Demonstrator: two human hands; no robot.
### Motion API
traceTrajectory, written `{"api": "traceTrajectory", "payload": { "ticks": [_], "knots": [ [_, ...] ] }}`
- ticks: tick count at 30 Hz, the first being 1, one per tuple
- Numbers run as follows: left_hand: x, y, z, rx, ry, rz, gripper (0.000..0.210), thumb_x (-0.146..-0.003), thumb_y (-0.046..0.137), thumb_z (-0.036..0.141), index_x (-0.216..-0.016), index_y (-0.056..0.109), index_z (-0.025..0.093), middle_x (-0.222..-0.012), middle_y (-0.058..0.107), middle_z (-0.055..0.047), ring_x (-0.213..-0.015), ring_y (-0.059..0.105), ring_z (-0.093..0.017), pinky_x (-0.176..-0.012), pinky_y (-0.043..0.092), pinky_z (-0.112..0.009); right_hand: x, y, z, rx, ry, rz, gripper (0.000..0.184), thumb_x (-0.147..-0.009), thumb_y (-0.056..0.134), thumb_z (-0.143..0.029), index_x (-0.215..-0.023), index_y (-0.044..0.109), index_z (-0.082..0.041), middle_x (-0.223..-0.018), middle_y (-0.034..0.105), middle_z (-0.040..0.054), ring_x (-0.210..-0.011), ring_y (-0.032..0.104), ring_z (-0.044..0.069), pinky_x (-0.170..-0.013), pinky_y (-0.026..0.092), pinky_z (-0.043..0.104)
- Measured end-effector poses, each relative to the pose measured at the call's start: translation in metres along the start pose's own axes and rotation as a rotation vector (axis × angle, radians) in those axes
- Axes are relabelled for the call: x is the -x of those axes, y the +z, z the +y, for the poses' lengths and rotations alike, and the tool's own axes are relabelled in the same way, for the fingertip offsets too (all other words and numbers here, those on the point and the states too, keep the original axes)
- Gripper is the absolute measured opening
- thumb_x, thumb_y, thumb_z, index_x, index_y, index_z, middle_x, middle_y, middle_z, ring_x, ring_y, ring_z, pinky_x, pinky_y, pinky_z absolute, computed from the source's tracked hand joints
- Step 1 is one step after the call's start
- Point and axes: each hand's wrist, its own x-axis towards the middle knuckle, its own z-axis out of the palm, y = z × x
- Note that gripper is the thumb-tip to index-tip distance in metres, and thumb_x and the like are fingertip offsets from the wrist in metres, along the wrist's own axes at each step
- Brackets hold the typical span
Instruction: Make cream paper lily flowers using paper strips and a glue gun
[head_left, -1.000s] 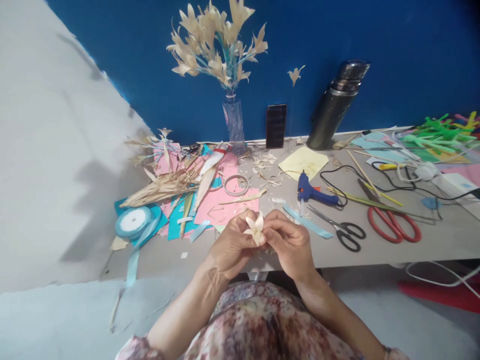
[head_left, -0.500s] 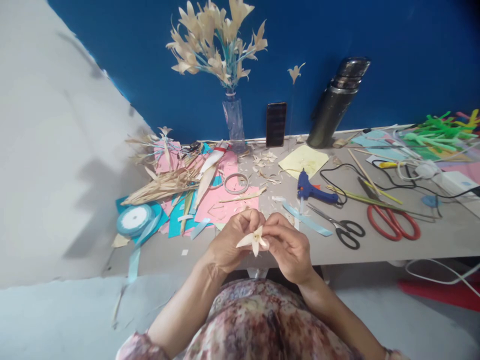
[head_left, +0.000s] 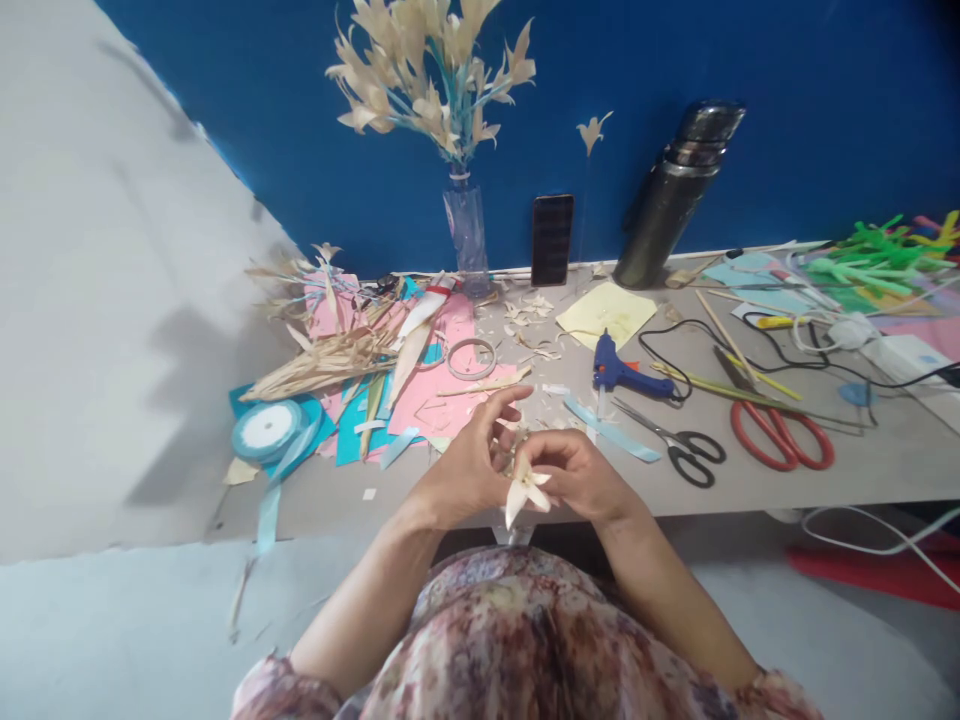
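Observation:
A small cream husk flower (head_left: 528, 486) with pointed petals faces up between my hands, over the table's front edge. My right hand (head_left: 583, 474) is closed on it, thumb and fingers pinching behind the petals. Close beside the flower, my left hand (head_left: 471, 462) has its fingers apart and partly curled; nothing shows in its grip. Past my right hand lie a pale blue ribbon strip (head_left: 615, 432), black-handled scissors (head_left: 682, 446) and a blue glue gun (head_left: 628, 374).
Red-handled scissors (head_left: 781, 436) lie at the right. A ribbon spool (head_left: 268, 430) and dry husks (head_left: 330, 362) lie on the left. At the back stand a bottle (head_left: 466, 235) of husk flowers, a phone (head_left: 552, 240) and a leaning flask (head_left: 671, 205). A cord (head_left: 697, 325) crosses the right side.
My left hand has let go of the flower and its fingers have spread upward. The flower has turned and shifted slightly right in my right hand.

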Motion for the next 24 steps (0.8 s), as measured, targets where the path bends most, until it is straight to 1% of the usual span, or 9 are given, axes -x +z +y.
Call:
{"api": "traceTrajectory", "payload": {
  "ticks": [3, 5, 7, 10, 12, 14, 16, 19, 24],
  "knots": [
    [0.001, -0.004, 0.003, -0.016, 0.070, -0.025, 0.095, -0.047, 0.098, 0.019, -0.134, 0.060, 0.027, -0.123, 0.055, -0.009, -0.092, 0.059, -0.019, -0.074, 0.052, -0.029, -0.001, 0.008, 0.007, -0.137, 0.063, 0.066, 0.042, -0.075, 0.082, -0.058, -0.079, 0.066, -0.019, -0.060, 0.055, -0.0038, -0.050, 0.045, 0.010, -0.050, 0.039, 0.023],
    [0.001, -0.005, 0.002, 0.103, 0.115, -0.054, 0.077, -0.055, 0.096, 0.022, -0.125, 0.064, 0.024, -0.115, 0.060, -0.008, -0.090, 0.061, -0.019, -0.074, 0.053, -0.029, -0.003, 0.015, 0.010, -0.216, 0.059, 0.125, 0.045, -0.077, 0.079, -0.061, -0.081, 0.063, -0.019, -0.057, 0.049, -0.0062, -0.046, 0.036, 0.008, -0.048, 0.033, 0.022],
    [0.002, -0.006, 0.000, 0.246, 0.150, -0.033, 0.057, -0.063, 0.093, 0.025, -0.114, 0.066, 0.022, -0.105, 0.063, -0.005, -0.084, 0.064, -0.018, -0.072, 0.053, -0.028, -0.006, 0.019, 0.008, -0.232, 0.044, 0.158, 0.045, -0.079, 0.078, -0.061, -0.082, 0.062, -0.019, -0.059, 0.049, -0.0062, -0.046, 0.029, 0.006, -0.046, 0.028, 0.021],
    [0.004, -0.009, -0.002, 0.303, 0.187, 0.102, 0.035, -0.071, 0.088, 0.027, -0.098, 0.067, 0.019, -0.095, 0.066, -0.004, -0.075, 0.064, -0.015, -0.067, 0.051, -0.026, -0.008, 0.020, 0.001, -0.119, -0.011, 0.225, 0.039, -0.085, 0.074, -0.057, -0.085, 0.063, -0.020, -0.066, 0.057, -0.0031, -0.048, 0.033, 0.007, -0.047, 0.028, 0.021],
    [0.007, -0.015, 0.001, 0.237, 0.211, 0.160, 0.022, -0.078, 0.083, 0.031, -0.088, 0.069, 0.017, -0.088, 0.066, -0.004, -0.072, 0.061, -0.014, -0.066, 0.048, -0.024, -0.008, 0.018, -0.005, -0.008, -0.051, 0.280, 0.035, -0.090, 0.070, -0.054, -0.088, 0.064, -0.020, -0.070, 0.061, -0.0009, -0.054, 0.044, 0.009, -0.050, 0.035, 0.021],
    [0.010, -0.023, 0.006, 0.178, 0.233, 0.151, 0.024, -0.087, 0.075, 0.037, -0.079, 0.071, 0.015, -0.081, 0.065, -0.004, -0.073, 0.058, -0.014, -0.068, 0.046, -0.024, -0.007, 0.016, -0.010, 0.114, -0.078, 0.301, 0.031, -0.093, 0.067, -0.051, -0.092, 0.064, -0.020, -0.075, 0.065, 0.0009, -0.062, 0.053, 0.012, -0.057, 0.042, 0.023],
    [0.013, -0.030, 0.012, 0.161, 0.216, 0.091, 0.033, -0.090, 0.070, 0.043, -0.075, 0.071, 0.014, -0.076, 0.064, -0.004, -0.072, 0.056, -0.014, -0.069, 0.044, -0.025, -0.007, 0.015, -0.014, 0.253, -0.101, 0.284, 0.028, -0.096, 0.064, -0.048, -0.095, 0.064, -0.020, -0.078, 0.067, 0.0015, -0.068, 0.057, 0.014, -0.062, 0.045, 0.025],
    [0.016, -0.034, 0.020, 0.189, 0.128, 0.008, 0.033, -0.084, 0.076, 0.045, -0.075, 0.070, 0.014, -0.072, 0.062, -0.003, -0.065, 0.053, -0.013, -0.063, 0.040, -0.024, -0.011, 0.016, -0.022, 0.437, -0.140, 0.251, 0.024, -0.098, 0.061, -0.044, -0.094, 0.064, -0.021, -0.079, 0.067, 0.0009, -0.069, 0.059, 0.014, -0.064, 0.045, 0.025],
    [0.015, -0.032, 0.022, 0.167, 0.094, 0.035, 0.024, -0.079, 0.081, 0.035, -0.070, 0.072, 0.015, -0.069, 0.063, -0.001, -0.062, 0.050, -0.011, -0.061, 0.037, -0.024, -0.015, 0.022, -0.029, 0.537, -0.174, 0.242, 0.018, -0.099, 0.060, -0.037, -0.096, 0.066, -0.021, -0.083, 0.068, 0.0016, -0.071, 0.060, 0.015, -0.065, 0.045, 0.025]
  ]
}}
